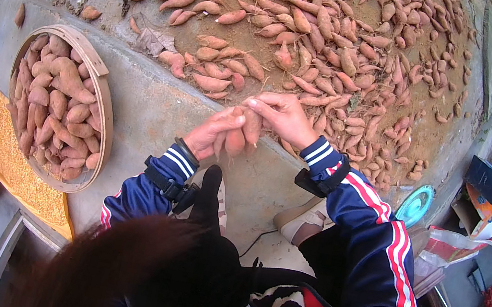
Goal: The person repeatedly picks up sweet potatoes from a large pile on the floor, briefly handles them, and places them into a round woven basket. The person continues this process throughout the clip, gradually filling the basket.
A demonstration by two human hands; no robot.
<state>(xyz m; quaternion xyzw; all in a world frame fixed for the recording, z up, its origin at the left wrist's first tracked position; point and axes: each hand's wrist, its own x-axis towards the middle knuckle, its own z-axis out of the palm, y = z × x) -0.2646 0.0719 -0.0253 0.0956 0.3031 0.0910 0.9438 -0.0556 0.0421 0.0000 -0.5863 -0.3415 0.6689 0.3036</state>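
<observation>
Both hands meet in front of me around a small cluster of sweet potatoes (234, 141), held above the edge of a concrete step. My left hand (212, 132) grips the cluster from the left, its thumb lying along the top. From the right, my right hand (286, 117) pinches the upper end, where the roots join, with thumb and fingers. Thin root hairs hang from the lower tips. Just beyond my hands, a large spread of loose sweet potatoes (322, 58) covers the soil-strewn ground.
A round shallow basket (104, 128) full of sweet potatoes stands at left. Behind it, a yellow sheet bears corn kernels (23, 154). The concrete step edge (161, 74) runs diagonally across. At right are a turquoise lid-like disc (414, 205) and cardboard boxes (475, 213).
</observation>
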